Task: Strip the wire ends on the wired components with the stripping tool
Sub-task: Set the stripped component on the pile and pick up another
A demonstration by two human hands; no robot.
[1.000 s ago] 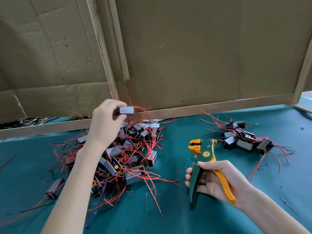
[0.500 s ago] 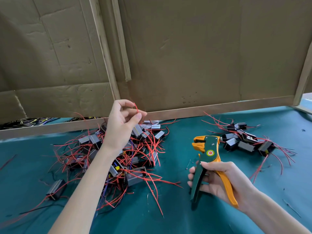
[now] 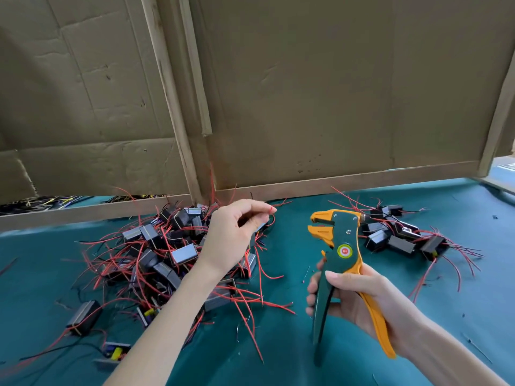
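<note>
While left hand (image 3: pixel 237 235) pinches red wire (image 3: pixel 272 209), right hand (image 3: pixel 362 296) grips green-orange stripping tool (image 3: pixel 338 238)

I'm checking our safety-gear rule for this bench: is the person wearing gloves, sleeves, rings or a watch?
No. The left hand and the right hand are bare: no gloves, no rings in sight. The left forearm and right forearm show no sleeve, watch or bracelet as far as the frame reaches.
</note>
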